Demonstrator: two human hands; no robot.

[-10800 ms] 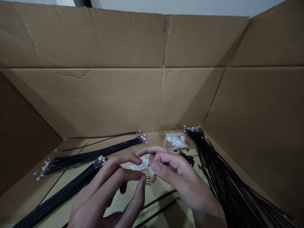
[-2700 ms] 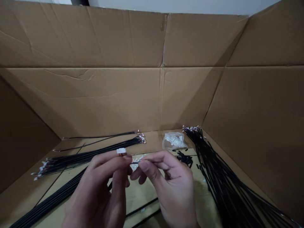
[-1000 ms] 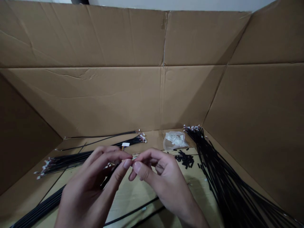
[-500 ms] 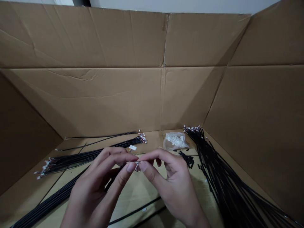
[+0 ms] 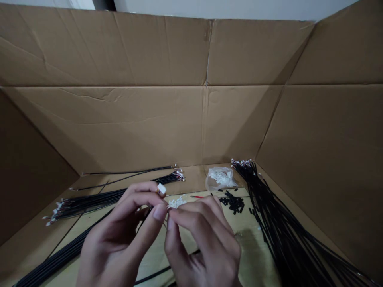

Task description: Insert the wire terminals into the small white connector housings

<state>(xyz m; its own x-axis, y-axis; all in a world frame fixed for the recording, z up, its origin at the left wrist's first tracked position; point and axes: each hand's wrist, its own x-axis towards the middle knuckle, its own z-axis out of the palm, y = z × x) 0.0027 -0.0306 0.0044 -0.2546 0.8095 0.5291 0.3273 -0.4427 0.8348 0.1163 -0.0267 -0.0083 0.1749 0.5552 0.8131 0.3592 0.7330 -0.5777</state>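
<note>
My left hand (image 5: 119,243) is closed around the end of a black cable, thumb and fingers pinched together. A white connector (image 5: 161,189) on short coloured wires sticks up above its fingertips. My right hand (image 5: 206,243) is closed too, its thumb and forefinger pinching at the thin wires (image 5: 168,207) right beside the left thumb. The fingers mostly hide the wire ends. Just behind the fingertips lies a small pile of white connector housings (image 5: 177,202). A length of black cable (image 5: 152,276) runs beneath my hands.
Black cable bundles (image 5: 98,200) with white connectors lie at left, with another bundle (image 5: 60,255) in front. A large bundle (image 5: 278,231) lies right. A clear bag (image 5: 221,178) of white parts, short black tubes (image 5: 235,202) and a red-tipped tool (image 5: 196,196) sit near the cardboard wall (image 5: 143,127).
My right hand has turned over and come lower and left, its fingers now curled. The white connector in my left hand has shifted left and tilted. The white pile behind has come into view.
</note>
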